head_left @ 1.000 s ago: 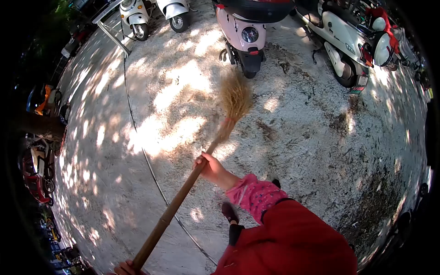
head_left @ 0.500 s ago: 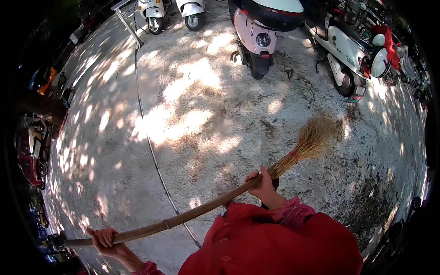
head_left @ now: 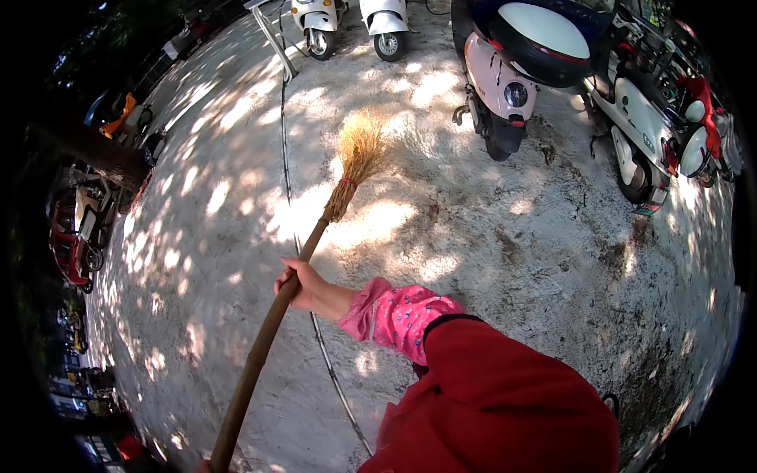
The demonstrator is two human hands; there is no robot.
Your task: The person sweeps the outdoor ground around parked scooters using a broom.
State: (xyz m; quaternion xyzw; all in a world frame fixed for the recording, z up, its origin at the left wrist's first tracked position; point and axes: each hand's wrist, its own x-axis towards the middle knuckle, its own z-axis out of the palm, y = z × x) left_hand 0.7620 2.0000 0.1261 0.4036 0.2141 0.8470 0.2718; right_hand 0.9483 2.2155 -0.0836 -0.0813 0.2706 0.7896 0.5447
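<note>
A straw broom [head_left: 260, 347] with a long bamboo handle slants across the view, its bristles spread over the sunlit concrete ahead. My right hand [head_left: 303, 285] is wrapped round the handle a short way below the bristles, its arm in a pink patterned sleeve reaching across from the right. Of my left hand [head_left: 203, 467], only a sliver shows at the bottom edge, against the handle's lower end; most of it is cut off by the frame.
A pink scooter [head_left: 501, 87] and a white scooter [head_left: 631, 118] stand ahead to the right. Two more scooters are at the top, near a metal post [head_left: 272, 39]. A dark cable [head_left: 285, 158] runs along the concrete. A tree trunk [head_left: 102, 158] and vehicles line the left.
The broom's bristles have swung from the right to the left and farther forward. My right hand has moved left with the handle, and my left hand has dropped to the bottom edge.
</note>
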